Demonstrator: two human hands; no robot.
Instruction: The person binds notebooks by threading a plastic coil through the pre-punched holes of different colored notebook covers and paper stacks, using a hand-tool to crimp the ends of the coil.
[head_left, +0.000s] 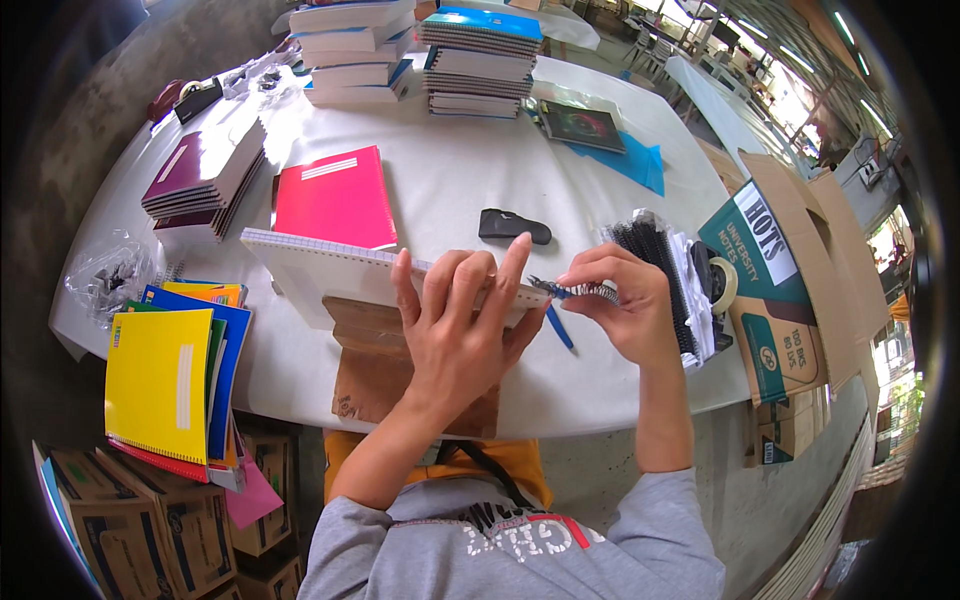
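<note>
My left hand (455, 320) presses down on a stack of punched white pages (320, 270) tilted up at the table's near edge. Fingers spread over its right end. My right hand (625, 305) pinches a silver spiral wire (590, 292) at the stack's right corner, together with a small blue-handled plier (555, 320) that points down beneath it. Brown cardboard sheets (365, 370) lie under the stack.
A red notebook (335, 197) lies behind the pages, with purple notebooks (200, 180) to the left and stacks of notebooks (480, 60) at the back. Colourful covers (165, 385) sit at the left edge. Black spiral coils (655, 265), a tape roll (722, 285) and an open carton (790, 290) are at the right. A black tool (512, 226) lies mid-table.
</note>
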